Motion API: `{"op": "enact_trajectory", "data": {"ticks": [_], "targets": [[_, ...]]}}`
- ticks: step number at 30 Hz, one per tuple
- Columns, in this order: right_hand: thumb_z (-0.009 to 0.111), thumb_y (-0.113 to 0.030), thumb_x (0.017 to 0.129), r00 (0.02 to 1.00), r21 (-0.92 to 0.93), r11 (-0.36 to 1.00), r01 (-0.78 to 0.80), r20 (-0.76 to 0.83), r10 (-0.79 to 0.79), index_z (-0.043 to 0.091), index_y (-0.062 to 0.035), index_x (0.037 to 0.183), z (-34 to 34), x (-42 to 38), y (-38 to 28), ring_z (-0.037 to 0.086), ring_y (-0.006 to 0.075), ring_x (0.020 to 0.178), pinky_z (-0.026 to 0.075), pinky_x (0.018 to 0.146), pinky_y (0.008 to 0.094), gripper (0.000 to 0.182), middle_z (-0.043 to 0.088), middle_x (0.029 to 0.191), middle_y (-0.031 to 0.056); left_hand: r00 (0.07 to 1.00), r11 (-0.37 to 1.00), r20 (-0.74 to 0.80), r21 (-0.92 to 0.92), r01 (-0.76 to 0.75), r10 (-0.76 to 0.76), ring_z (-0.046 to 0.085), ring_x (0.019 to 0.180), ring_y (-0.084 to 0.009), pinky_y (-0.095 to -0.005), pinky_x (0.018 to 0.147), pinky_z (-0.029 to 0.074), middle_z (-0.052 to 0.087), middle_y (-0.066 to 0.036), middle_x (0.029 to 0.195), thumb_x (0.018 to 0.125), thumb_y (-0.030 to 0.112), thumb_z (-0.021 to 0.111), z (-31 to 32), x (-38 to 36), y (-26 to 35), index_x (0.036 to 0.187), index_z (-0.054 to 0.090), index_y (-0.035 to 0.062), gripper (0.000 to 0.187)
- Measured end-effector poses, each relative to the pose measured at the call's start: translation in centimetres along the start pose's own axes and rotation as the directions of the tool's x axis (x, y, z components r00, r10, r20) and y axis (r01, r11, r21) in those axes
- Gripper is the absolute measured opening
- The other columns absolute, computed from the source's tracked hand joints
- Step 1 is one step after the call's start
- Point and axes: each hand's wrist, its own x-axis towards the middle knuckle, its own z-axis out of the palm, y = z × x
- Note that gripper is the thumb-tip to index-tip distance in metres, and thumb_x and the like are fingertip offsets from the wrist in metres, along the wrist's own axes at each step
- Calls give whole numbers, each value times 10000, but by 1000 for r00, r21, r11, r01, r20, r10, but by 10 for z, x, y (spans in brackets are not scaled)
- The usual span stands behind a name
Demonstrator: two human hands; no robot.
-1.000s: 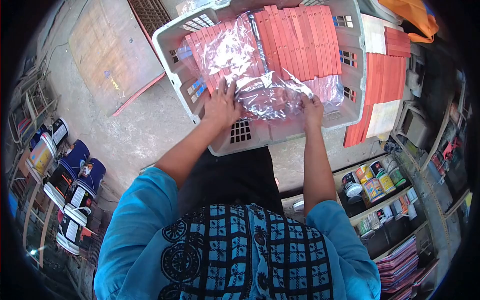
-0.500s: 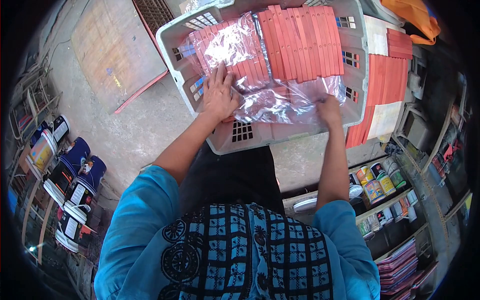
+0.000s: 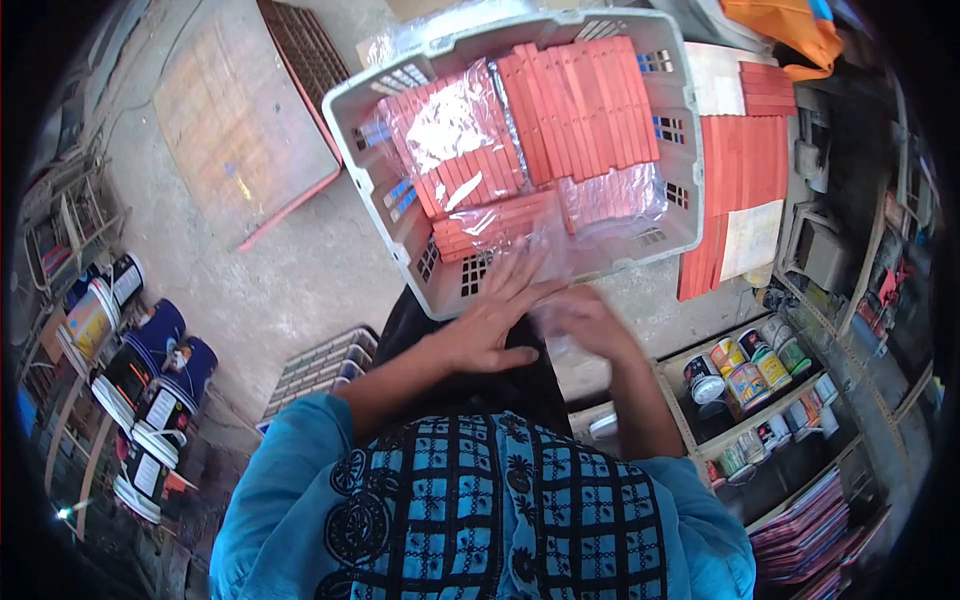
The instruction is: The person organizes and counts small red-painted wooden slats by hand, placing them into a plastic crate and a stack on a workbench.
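Note:
My left hand (image 3: 500, 315) is over the near edge of a grey plastic crate (image 3: 420, 262), fingers spread against thin clear plastic. My right hand (image 3: 585, 322) is close beside it, blurred, fingers bent at the same clear plastic film (image 3: 545, 245). Inside the crate lie red slotted pieces: a stack under shiny plastic (image 3: 450, 130) at left, a bare stack (image 3: 580, 105) at right. A smaller red bundle (image 3: 490, 225) lies near the front, and a plastic-wrapped bundle (image 3: 615, 195) at front right.
Red and white panels (image 3: 745, 165) lie right of the crate. A large board (image 3: 235, 120) is on the floor at left. Paint buckets (image 3: 165, 345) stand lower left; a shelf box with cans (image 3: 745, 380) is lower right. An orange cloth (image 3: 790, 35) hangs top right.
Both hands have come back toward my body and close together, drawing clear plastic with them. The front bundles are more exposed. The view has shifted slightly.

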Motion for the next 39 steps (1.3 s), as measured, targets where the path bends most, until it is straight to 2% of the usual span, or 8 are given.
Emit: {"op": "enact_trajectory", "data": {"ticks": [3, 9, 11, 14, 20, 27, 32, 39], "targets": [[557, -91, 795, 948, -194, 967, 167, 301, -103, 590, -11, 777, 32, 18, 23, 548, 123, 680, 452, 619, 253, 88, 579, 748, 26, 977, 930, 25, -304, 208, -210, 386, 1197, -324, -414, 994, 299, 427, -189, 1255, 637, 81, 605, -9, -27, 4, 1186, 464, 59, 567], [574, -190, 849, 886, 258, 952, -167, 462, 31, 580, -2, 985, 54, 37, -3, 576, 112, 798, 463, 712, 250, 232, 600, 889, 41, 789, 672, -38, -550, 496, -614, 574, 732, -142, -255, 704, 448, 601, -72, 770, 675, -60, 446, -31, -98, -10, 885, 579, 5, 257], [640, -318, 789, 995, -91, 991, -101, -12, 101, 575, -26, 1038, 28, 71, 33, 585, 198, 913, 467, 796, 353, 389, 599, 982, 97, 756, 647, -28, -539, 540, -654, 559, 690, -131, -245, 666, 441, 592, -56, 729, 678, -82, 425, -42, -125, -17, 794, 578, -5, 207], [669, -454, 712, 715, -643, 457, -615, -699, -22, 482, -42, 1176, 17, 105, 68, 455, 307, 1148, 280, 993, 532, 647, 514, 1176, 163, 691, 624, -95, -530, 575, -717, 527, 638, -123, -242, 617, 423, 564, -54, 676, 674, -67, 430, -60, -155, -15, 725, 562, -10, 153], [705, -342, 673, 647, -630, 214, -746, -763, 8, 513, -54, 1133, 22, 138, 125, 406, 296, 1205, 273, 996, 524, 576, 510, 1193, 169, 567, 543, -144, -546, 638, -811, 532, 625, -127, -239, 594, 415, 558, -66, 643, 660, -38, 428, -76, -204, -26, 668, 564, -14, 138], [632, -115, 671, 797, -692, 599, -404, -587, -141, 607, -57, 807, -7, 135, 155, 614, 248, 801, 464, 727, 379, 150, 637, 799, 121, 556, 565, -124, -303, 767, -822, 559, 617, -187, -307, 649, 453, 568, -93, 632, 662, 26, 453, -81, -206, -31, 689, 578, -12, 134], [556, -10, 656, 796, -514, 843, -157, -571, -200, 599, -14, 770, -20, 114, 114, 599, 316, 670, 473, 595, 344, 122, 626, 763, 94, 870, 856, -178, 171, 487, -460, 569, 694, -336, -397, 765, 459, 570, -157, 684, 671, 52, 478, -89, -167, -26, 682, 549, -6, 92], [563, -25, 668, 961, -976, 216, 3, -57, -270, 652, -109, 812, -59, 95, 58, 554, 240, 966, 240, 994, 519, 190, 605, 885, 75, 941, 872, -5, 374, 316, -339, 561, 781, -368, -436, 744, 455, 560, -181, 749, 649, 84, 526, -81, -83, -32, 724, 561, -12, 128]]}}
